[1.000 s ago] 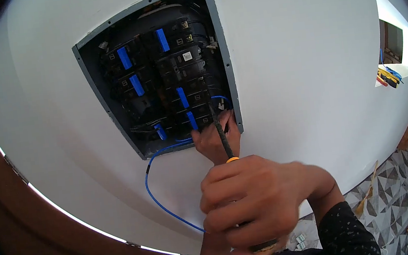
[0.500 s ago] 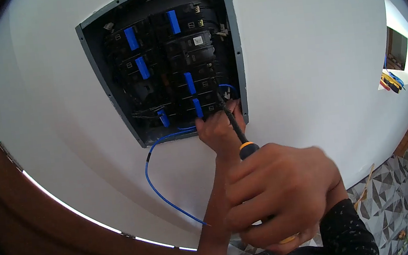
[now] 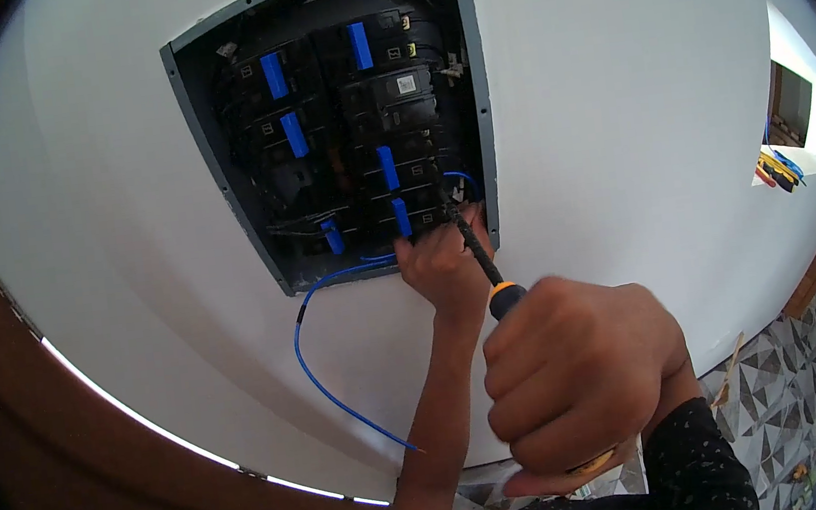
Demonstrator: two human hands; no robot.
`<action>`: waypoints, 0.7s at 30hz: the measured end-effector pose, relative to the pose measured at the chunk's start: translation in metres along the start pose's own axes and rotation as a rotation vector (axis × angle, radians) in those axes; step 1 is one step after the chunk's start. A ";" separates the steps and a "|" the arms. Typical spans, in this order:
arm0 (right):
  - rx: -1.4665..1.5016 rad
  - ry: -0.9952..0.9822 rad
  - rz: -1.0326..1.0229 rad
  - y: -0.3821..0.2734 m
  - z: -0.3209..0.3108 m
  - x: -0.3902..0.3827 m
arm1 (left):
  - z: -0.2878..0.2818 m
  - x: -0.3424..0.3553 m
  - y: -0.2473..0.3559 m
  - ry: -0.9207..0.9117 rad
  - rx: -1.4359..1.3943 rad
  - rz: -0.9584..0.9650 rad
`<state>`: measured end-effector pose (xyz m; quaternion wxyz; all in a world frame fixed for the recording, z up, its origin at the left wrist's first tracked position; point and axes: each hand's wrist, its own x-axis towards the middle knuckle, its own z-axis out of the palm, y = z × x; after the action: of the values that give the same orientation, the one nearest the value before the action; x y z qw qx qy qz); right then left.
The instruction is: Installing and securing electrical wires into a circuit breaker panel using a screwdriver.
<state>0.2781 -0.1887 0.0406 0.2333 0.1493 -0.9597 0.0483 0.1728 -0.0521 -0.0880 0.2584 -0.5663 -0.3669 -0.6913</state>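
Note:
My right hand (image 3: 583,376) is closed around the handle of a screwdriver (image 3: 478,249) with a black and orange grip. Its dark shaft slants up and left into the electrical panel (image 3: 483,110), ending at the right edge of the lower right circuit breakers (image 3: 419,170). Beneath the shaft, my left hand (image 3: 444,261) reaches into the panel's lower right corner with bent fingers; the fingertips are partly hidden, and I cannot see what they grip. Close to it, a blue wire (image 3: 300,353) comes out over the bottom rim and curves down, its free end by my left forearm.
Other black breakers with blue toggles (image 3: 294,135) fill the wall panel. On the right, a recessed opening (image 3: 794,105) has pliers-like tools with coloured handles (image 3: 779,169) on its ledge. A brown door (image 3: 77,444) is at lower left; patterned floor tiles (image 3: 780,384) lie at lower right.
My right hand has turned on the screwdriver handle and shifted slightly right. My left hand stays in the panel corner. The whole view has shifted a little.

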 end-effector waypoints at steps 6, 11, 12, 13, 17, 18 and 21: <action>-0.214 0.990 -0.199 0.018 0.075 0.011 | 0.002 0.000 -0.013 -0.003 0.055 0.007; -0.117 0.491 -0.173 0.013 0.019 0.006 | 0.004 0.006 0.007 0.023 -0.042 -0.029; -0.074 0.438 -0.172 0.012 0.012 0.008 | 0.001 0.008 0.008 0.053 -0.046 -0.021; -0.033 0.384 -0.170 0.010 0.006 0.010 | -0.001 0.009 0.007 0.084 -0.053 -0.014; -0.011 0.539 -0.221 0.022 0.032 0.007 | 0.002 -0.003 -0.014 0.026 0.019 0.078; -0.078 0.802 -0.290 0.023 0.045 0.007 | 0.001 -0.002 -0.014 0.006 0.042 0.047; -0.142 0.768 -0.308 0.023 0.044 0.005 | 0.003 -0.001 -0.015 -0.023 0.047 0.004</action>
<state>0.2475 -0.1751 0.0036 0.5882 0.2459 -0.7704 -0.0011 0.1632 -0.0408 -0.0923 0.2688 -0.5686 -0.3851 -0.6754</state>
